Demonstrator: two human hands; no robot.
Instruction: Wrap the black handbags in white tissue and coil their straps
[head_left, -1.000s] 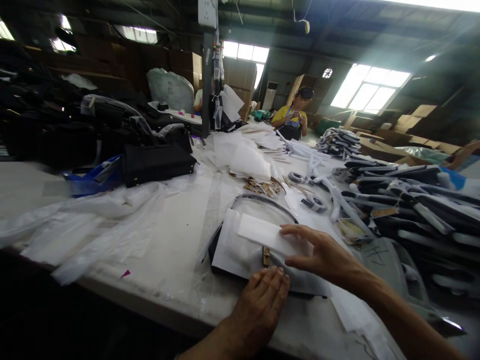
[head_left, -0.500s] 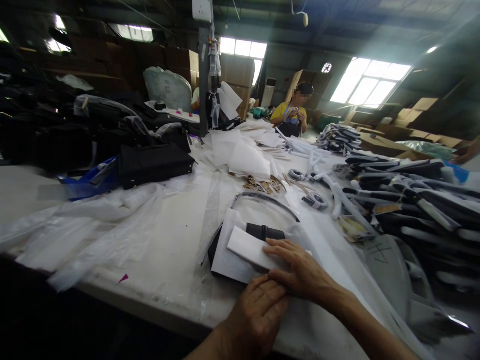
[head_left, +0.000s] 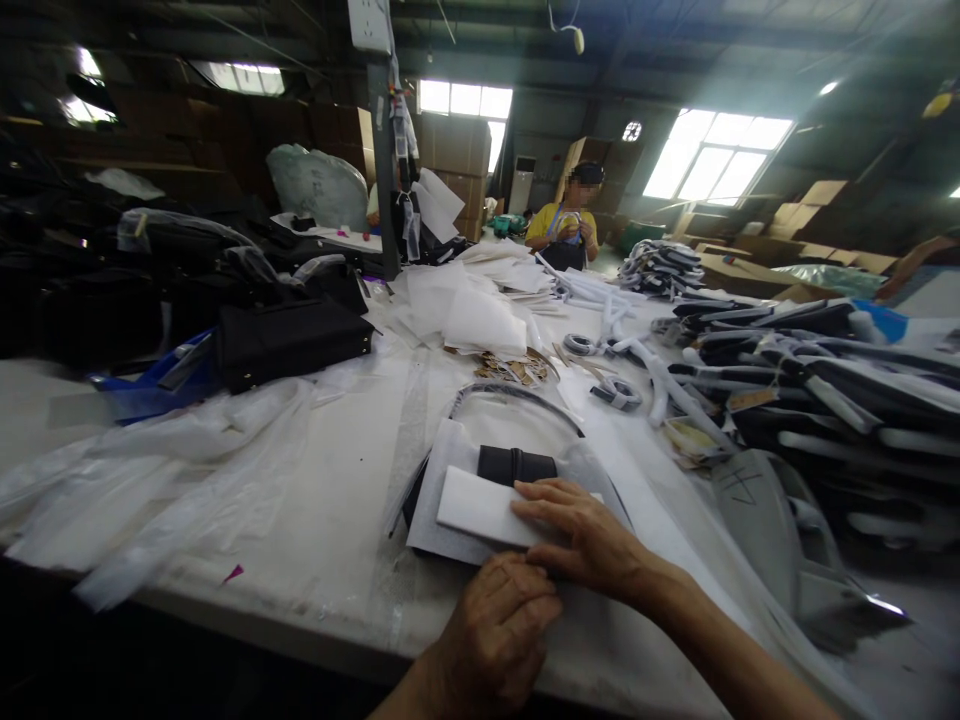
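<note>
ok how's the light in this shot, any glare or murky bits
Head view: window at upper right blown out, with haze near it; head view: black bags at far left sunk in shadow; head view: white strip under right hand readable.

One head-worn view — looking forward and down, close above the table.

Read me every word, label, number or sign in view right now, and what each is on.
No text reads clearly.
Grey plastic item: dark strokes, meaning unclear.
Pale wrapped bundle: faint marks, too blurred.
Tan tag: any print is too small.
</note>
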